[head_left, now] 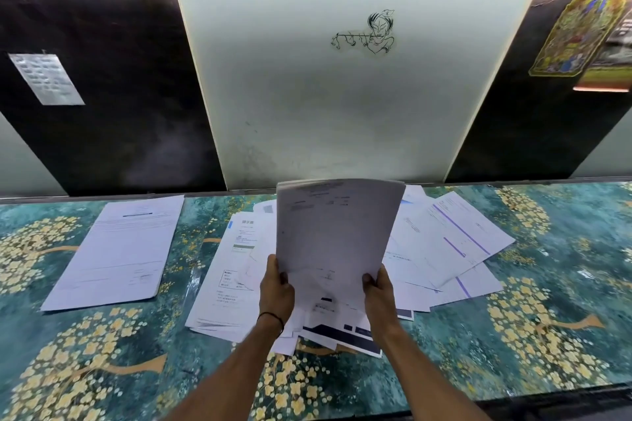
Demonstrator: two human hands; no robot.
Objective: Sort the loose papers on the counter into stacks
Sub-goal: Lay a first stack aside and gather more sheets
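Observation:
I hold a bundle of white papers [337,225] upright above the counter, its printed top edge curling away from me. My left hand [276,287] grips its lower left corner and my right hand [379,290] grips its lower right corner. Beneath the bundle lies a messy pile of loose papers [451,243], fanned out across the middle and right of the counter. A neat stack of papers [119,249] lies flat on the left, apart from the pile.
The counter [554,318] has a teal surface with gold flower patterns. Behind it rises a wall with a white panel [307,96] bearing a small drawing, a paper note [46,79] on the left and a colourful picture [578,31] on the right.

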